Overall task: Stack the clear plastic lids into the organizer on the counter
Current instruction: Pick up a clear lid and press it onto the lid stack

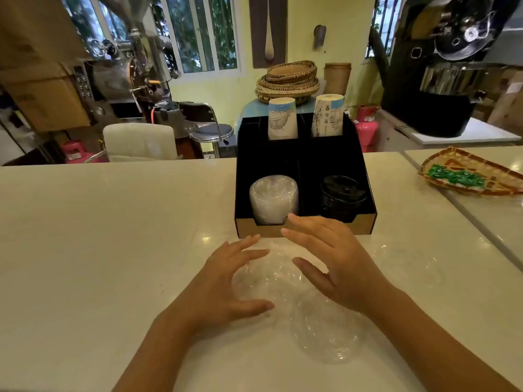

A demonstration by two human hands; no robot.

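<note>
A black cardboard organizer (305,230) stands on the counter ahead of me. Its front left compartment holds a stack of clear plastic lids (273,199); the front right one holds black lids (342,198). Several loose clear lids lie on the counter in front of it: one between my hands (271,275), one nearer me (325,332), another faint one to the right (404,264). My left hand (226,284) and my right hand (331,258) hover over the loose lids with fingers spread, holding nothing.
Two stacks of paper cups (283,120) stand in the organizer's rear compartments. A woven tray (469,176) with green packets lies at the right. The pale counter (99,236) stretches left. Chairs, roasting machines and pink gas cylinders stand beyond the counter.
</note>
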